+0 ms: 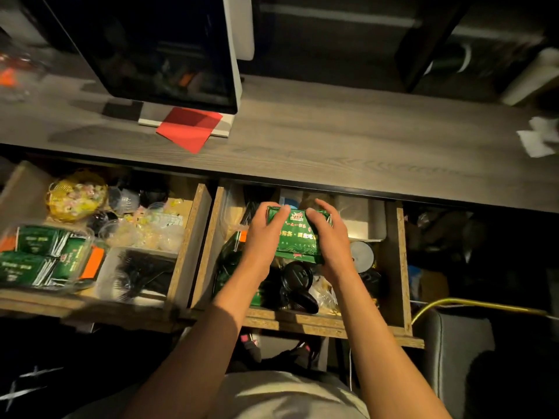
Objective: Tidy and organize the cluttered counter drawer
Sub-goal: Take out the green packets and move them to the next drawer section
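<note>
Far left, the left drawer [187, 237] stood pulled out under the counter [332, 140]. At its back left sat a yellow mesh basket [75, 196] of small pale items. In front of it a clear tray [45, 255] held upright stacks of green packets, with an orange tag [93, 263] at the tray's right edge. Just right of that, a clear tub [136, 273] held black straws or sticks; which, could not be told. Loose clear cups and wrapped bits lay behind the tub.

On the counter above, a monitor [157, 49] stood on its white base, with a red sheet [189, 128] lying partly on the base.

The right drawer [399, 267] was also open. Over its middle, the left hand [260, 234] gripped the left side of a stack of green packets [298, 240], fingers curled over the far top edge. The right hand [329, 237] gripped the right side the same way, fingers wrapped over the top. The stack was pressed between both palms, above the drawer contents; whether its underside touched anything below could not be told. Beneath and to the left lay more green packets [233, 252]. Black cup lids [296, 282] lay under the wrists. Right of the hands was a grey round lid [361, 255], with a white container [363, 222] behind it.

Far right on the counter lay crumpled white paper [538, 140].
</note>
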Motion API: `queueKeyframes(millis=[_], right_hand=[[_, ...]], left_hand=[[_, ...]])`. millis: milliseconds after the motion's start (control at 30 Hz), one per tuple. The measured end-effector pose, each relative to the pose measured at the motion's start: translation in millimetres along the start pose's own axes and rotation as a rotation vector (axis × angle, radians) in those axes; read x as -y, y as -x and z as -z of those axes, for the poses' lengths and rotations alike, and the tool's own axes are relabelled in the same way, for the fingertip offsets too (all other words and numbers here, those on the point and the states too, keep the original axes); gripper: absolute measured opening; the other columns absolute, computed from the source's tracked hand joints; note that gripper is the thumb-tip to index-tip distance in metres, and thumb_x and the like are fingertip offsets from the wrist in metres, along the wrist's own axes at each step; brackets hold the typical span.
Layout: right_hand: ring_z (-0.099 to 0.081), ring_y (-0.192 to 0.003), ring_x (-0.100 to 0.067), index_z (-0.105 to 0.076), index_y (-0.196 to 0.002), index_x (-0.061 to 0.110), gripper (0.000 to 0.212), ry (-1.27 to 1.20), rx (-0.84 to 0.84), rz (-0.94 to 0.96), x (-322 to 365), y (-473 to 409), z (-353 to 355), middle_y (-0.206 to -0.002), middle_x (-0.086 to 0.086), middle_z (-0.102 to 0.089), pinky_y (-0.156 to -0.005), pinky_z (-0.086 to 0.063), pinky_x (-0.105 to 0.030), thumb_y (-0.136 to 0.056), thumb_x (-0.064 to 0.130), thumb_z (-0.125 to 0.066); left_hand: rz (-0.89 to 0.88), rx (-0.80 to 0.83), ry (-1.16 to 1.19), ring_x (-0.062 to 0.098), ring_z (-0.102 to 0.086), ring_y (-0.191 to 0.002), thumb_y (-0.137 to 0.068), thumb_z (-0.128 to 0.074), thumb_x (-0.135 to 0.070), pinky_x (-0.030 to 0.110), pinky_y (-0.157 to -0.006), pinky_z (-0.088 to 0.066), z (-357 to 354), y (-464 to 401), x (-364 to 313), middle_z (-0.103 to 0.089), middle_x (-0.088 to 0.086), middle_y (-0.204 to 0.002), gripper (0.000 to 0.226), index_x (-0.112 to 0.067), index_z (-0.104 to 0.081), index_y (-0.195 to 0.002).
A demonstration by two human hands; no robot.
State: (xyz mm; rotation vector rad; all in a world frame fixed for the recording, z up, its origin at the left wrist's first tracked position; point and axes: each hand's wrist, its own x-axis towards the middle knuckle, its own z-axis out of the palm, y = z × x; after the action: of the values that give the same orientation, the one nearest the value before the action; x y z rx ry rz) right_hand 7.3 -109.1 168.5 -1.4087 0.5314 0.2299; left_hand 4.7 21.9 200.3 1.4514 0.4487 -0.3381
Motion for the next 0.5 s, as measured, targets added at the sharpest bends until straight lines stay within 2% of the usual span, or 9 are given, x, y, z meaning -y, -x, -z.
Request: queueKeyframes(millis=[67, 133, 167, 233, 300, 367, 433, 500], right_hand=[[-0.072, -0.097, -0.030, -0.060, -0.123, 0.029, 0.047, -0.042, 0.001, -0.026, 2.9, -2.0, -2.8, -0.119, -0.014, -0.066, -0.083, -0.058, -0.049, -0.080, 0.044, -0.070], [-0.068, -0.107, -0.034, -0.055, -0.132, 0.024, 0.074, -0.180, 0.011, -0.099, 3.3, -2.3, -5.3, -0.126, -0.015, -0.064, -0.094, -0.053, -0.055, -0.070, 0.059, -0.075], [-0.066, -0.111, -0.036, -0.052, -0.136, 0.019, 0.086, -0.283, 0.010, -0.130, 0.7, -1.6, -7.7, -0.127, -0.016, -0.064, -0.097, -0.050, -0.055, -0.067, 0.064, -0.076], [-0.063, -0.110, -0.035, -0.046, -0.140, 0.012, 0.092, -0.461, -0.015, -0.124, -5.4, 5.8, -17.3, -0.124, -0.015, -0.065, -0.095, -0.048, -0.048, -0.069, 0.065, -0.072], [-0.058, -0.117, -0.029, -0.037, -0.146, 0.012, 0.100, -0.476, -0.006, -0.099, -13.3, 13.3, -30.1, -0.137, -0.016, -0.055, -0.094, -0.049, -0.043, -0.068, 0.063, -0.075], [-0.058, -0.121, -0.026, -0.025, -0.152, 0.026, 0.102, -0.450, -0.016, -0.099, -17.6, 16.0, -46.5, -0.144, -0.015, -0.049, -0.098, -0.051, -0.043, -0.070, 0.050, -0.081], [-0.066, -0.112, -0.028, -0.022, -0.152, 0.034, 0.104, -0.538, -0.130, -0.155, -18.8, 11.4, -57.4, -0.135, -0.015, -0.058, -0.096, -0.054, -0.048, -0.069, 0.036, -0.084], [-0.071, -0.102, -0.031, -0.035, -0.148, 0.022, 0.096, -0.621, -0.182, -0.219, -17.6, 6.4, -59.8, -0.122, -0.018, -0.067, -0.088, -0.058, -0.050, -0.067, 0.032, -0.085]], left_hand=[[-0.002, -0.041, -0.006, 0.025, -0.072, -0.089, -0.097, -0.059, -0.032, 0.046, -0.075, -0.060, 0.1, -3.8, -1.0, -0.069, 0.008, -0.100, 0.003, -0.030, -0.058, -0.096], [-0.032, -0.115, 0.024, 0.017, -0.072, -0.081, -0.098, -0.059, -0.027, 0.035, -0.063, -0.060, 2.6, -6.1, -2.6, -0.069, 0.007, -0.098, 0.003, -0.024, -0.059, -0.098], [-0.035, -0.169, 0.067, 0.013, -0.071, -0.076, -0.098, -0.059, -0.026, 0.030, -0.058, -0.058, 5.4, -8.6, -2.3, -0.069, 0.007, -0.097, 0.005, -0.021, -0.060, -0.100], [-0.048, -0.295, 0.155, 0.010, -0.070, -0.074, -0.098, -0.059, -0.027, 0.026, -0.055, -0.054, 10.9, -12.2, -1.0, -0.068, 0.006, -0.095, 0.006, -0.021, -0.059, -0.100], [-0.068, -0.394, 0.170, 0.019, -0.071, -0.085, -0.098, -0.059, -0.029, 0.031, -0.062, -0.058, 12.6, -12.8, 0.7, -0.068, 0.008, -0.099, 0.004, -0.025, -0.058, -0.097], [-0.088, -0.435, 0.188, 0.021, -0.070, -0.090, -0.098, -0.058, -0.030, 0.031, -0.066, -0.058, 8.6, -7.2, 2.2, -0.066, 0.007, -0.105, 0.006, -0.027, -0.056, -0.103], [-0.093, -0.430, 0.183, 0.018, -0.068, -0.095, -0.098, -0.057, -0.033, 0.031, -0.071, -0.059, 2.9, 0.4, 6.9, -0.062, 0.003, -0.114, 0.021, -0.031, -0.052, -0.119], [-0.080, -0.381, 0.134, 0.018, -0.064, -0.109, -0.093, -0.059, -0.045, 0.041, -0.086, -0.058, -0.6, 5.4, 15.6, -0.055, 0.001, -0.129, 0.040, -0.040, -0.046, -0.131]])
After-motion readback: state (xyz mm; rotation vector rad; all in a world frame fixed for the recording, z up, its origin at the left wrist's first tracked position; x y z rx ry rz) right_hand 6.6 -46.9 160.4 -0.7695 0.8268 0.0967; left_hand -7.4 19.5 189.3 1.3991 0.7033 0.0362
